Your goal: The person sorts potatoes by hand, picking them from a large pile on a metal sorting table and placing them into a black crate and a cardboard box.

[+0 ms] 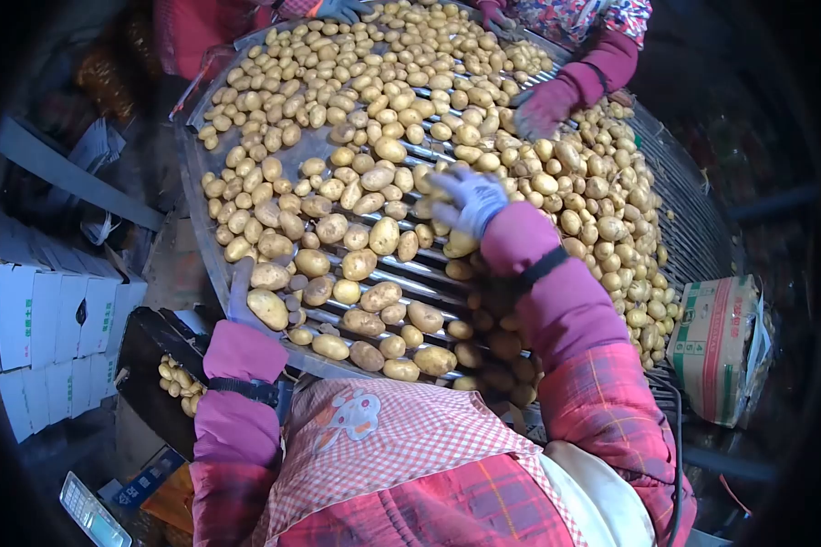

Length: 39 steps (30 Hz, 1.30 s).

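My right hand (472, 202), in a pale glove slightly smeared by motion, reaches over the sorting table (410, 283) with its fingers apart. Just below its palm lies a potato (460, 244), and many more potatoes (383, 235) surround it on the metal bars. At the table's left rim is my left hand (239, 290), also gloved. Its visible fingers are stretched out beside a large potato (267, 310), while the sleeve and rim hide part of it.
Across the table, a co-worker's gloved hand (545, 108) reaches over the potato heap (602, 196); another person's blue glove (342, 9) is at the far edge. A printed carton (716, 351) stands right, white boxes (59, 319) left. A scale display (93, 512) sits lower left.
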Available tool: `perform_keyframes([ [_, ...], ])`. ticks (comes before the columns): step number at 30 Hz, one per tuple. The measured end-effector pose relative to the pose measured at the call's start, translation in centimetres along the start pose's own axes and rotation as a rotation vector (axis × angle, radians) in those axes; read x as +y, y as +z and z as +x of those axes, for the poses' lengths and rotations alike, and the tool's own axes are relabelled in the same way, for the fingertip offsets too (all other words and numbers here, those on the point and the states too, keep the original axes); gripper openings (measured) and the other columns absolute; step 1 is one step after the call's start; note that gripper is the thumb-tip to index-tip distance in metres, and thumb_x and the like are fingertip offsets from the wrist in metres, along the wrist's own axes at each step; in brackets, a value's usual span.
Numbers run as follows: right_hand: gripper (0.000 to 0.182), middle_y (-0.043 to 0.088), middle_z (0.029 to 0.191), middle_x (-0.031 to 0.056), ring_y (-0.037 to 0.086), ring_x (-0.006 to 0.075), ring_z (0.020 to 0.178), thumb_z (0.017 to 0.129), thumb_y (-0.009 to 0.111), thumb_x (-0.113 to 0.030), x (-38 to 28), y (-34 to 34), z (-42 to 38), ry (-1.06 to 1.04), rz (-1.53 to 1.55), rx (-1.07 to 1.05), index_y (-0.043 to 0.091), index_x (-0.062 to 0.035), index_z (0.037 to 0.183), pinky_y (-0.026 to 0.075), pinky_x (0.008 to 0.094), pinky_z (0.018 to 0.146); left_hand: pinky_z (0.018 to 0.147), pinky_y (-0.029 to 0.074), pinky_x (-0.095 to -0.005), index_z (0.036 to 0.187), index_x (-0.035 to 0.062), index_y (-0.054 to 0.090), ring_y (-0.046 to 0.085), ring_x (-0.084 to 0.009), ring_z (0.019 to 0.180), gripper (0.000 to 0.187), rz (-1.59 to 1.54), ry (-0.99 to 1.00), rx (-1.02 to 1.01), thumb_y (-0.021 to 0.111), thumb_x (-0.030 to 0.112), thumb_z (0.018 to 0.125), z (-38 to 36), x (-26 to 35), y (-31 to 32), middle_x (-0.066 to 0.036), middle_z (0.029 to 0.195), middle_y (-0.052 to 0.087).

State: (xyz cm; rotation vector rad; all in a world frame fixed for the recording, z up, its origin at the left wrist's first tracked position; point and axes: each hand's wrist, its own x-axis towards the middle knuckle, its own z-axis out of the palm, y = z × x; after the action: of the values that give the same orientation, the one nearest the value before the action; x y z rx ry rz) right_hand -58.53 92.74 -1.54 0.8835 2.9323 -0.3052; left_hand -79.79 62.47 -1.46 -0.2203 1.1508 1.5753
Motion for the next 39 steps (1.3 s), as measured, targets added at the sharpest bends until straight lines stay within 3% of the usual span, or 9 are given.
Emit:
perform_keyframes([
  [3,0.056,0.058,0.117,0.014,0.058,0.0393,0.103,0.078,0.061,-0.046,-4.0,1.2,-2.7,-0.228,0.207,0.022,0.051,-0.0172,0.125,0.037,0.05,0.095,0.052,0.044,-0.0317,0.118,0.0114,0.059,0.053,-0.0164,0.063,0.059,0.011,0.006,-0.046,0.035,0.058,0.093,0.4,-0.2,-0.8,-0.005,0.085,0.063],
  [11,0.055,0.042,0.135,0.021,0.047,0.0371,0.119,0.084,0.058,-0.037,-11.0,3.1,-12.6,-0.42,0.33,0.078,0.044,-0.0122,0.131,0.035,0.0533,0.099,0.051,0.043,-0.0311,0.122,0.0077,0.057,0.05,-0.0153,0.058,0.062,-0.06,-0.047,-0.063,0.035,0.058,0.093,0.3,0.1,-0.4,-0.008,0.082,0.062],
  [14,0.037,0.058,0.109,0.0169,0.057,0.0373,0.095,0.089,0.053,-0.035,-8.6,-0.1,-11.4,-0.472,0.593,-0.03,0.053,-0.0076,0.115,0.046,0.0436,0.082,0.05,0.042,-0.0316,0.124,0.0085,0.055,0.05,-0.0156,0.058,0.063,-0.05,-0.058,-0.04,0.035,0.059,0.093,0.4,0.2,-0.3,-0.008,0.082,0.063],
  [18,0.027,0.063,0.096,0.0094,0.056,0.0309,0.101,0.083,0.059,-0.029,-1.8,-1.8,-12.4,-0.089,-0.041,0.201,0.061,-0.0123,0.104,0.039,0.0468,0.092,0.05,0.042,-0.0312,0.125,0.0088,0.055,0.05,-0.0158,0.058,0.063,-0.043,-0.05,-0.047,0.036,0.059,0.093,0.6,0.0,-0.6,-0.008,0.083,0.062],
  [29,0.047,0.059,0.097,0.011,0.053,0.0313,0.103,0.072,0.069,-0.032,-1.7,2.9,-10.4,-0.03,-0.273,0.167,0.054,-0.0115,0.111,0.034,0.0489,0.099,0.053,0.045,-0.0299,0.12,0.0061,0.058,0.052,-0.016,0.059,0.06,-0.011,0.042,-0.01,0.035,0.055,0.094,-0.4,-0.1,-0.1,-0.009,0.085,0.063],
  [32,0.046,0.062,0.097,0.0144,0.056,0.0339,0.096,0.075,0.068,-0.032,-1.6,1.5,-9.7,0.029,-0.04,0.224,0.055,-0.0095,0.113,0.037,0.0489,0.097,0.053,0.047,-0.0303,0.119,0.0064,0.057,0.055,-0.017,0.062,0.064,-0.008,0.199,0.061,0.041,0.061,0.09,-0.8,-1.0,-0.2,-0.009,0.088,0.064],
  [34,0.05,0.063,0.108,0.0099,0.057,0.0272,0.105,0.082,0.066,-0.031,-2.5,0.1,-9.3,0.188,0.596,0.071,0.051,-0.006,0.123,0.043,0.04,0.095,0.053,0.049,-0.0309,0.119,0.007,0.057,0.058,-0.0183,0.065,0.066,-0.03,0.254,0.003,0.043,0.064,0.088,-1.6,-1.3,-1.0,-0.009,0.091,0.065],
  [37,0.053,0.057,0.119,0.0118,0.055,0.0185,0.108,0.087,0.065,-0.017,-6.6,-1.1,-7.8,0.101,1.387,-0.169,0.043,-0.0036,0.133,0.045,0.0319,0.092,0.055,0.051,-0.0334,0.12,0.0082,0.055,0.061,-0.0207,0.069,0.068,-0.284,0.084,-0.09,0.043,0.067,0.087,-3.2,-2.1,-1.7,-0.011,0.097,0.066],
  [39,0.051,0.053,0.124,0.0123,0.053,0.0219,0.116,0.09,0.057,-0.008,-10.6,-0.8,-6.5,-0.083,1.433,-0.215,0.038,-0.0024,0.137,0.048,0.037,0.093,0.058,0.052,-0.0339,0.121,0.008,0.055,0.064,-0.0231,0.074,0.069,-0.388,-0.043,-0.145,0.043,0.066,0.087,-4.2,-2.1,-1.4,-0.012,0.101,0.066],
])
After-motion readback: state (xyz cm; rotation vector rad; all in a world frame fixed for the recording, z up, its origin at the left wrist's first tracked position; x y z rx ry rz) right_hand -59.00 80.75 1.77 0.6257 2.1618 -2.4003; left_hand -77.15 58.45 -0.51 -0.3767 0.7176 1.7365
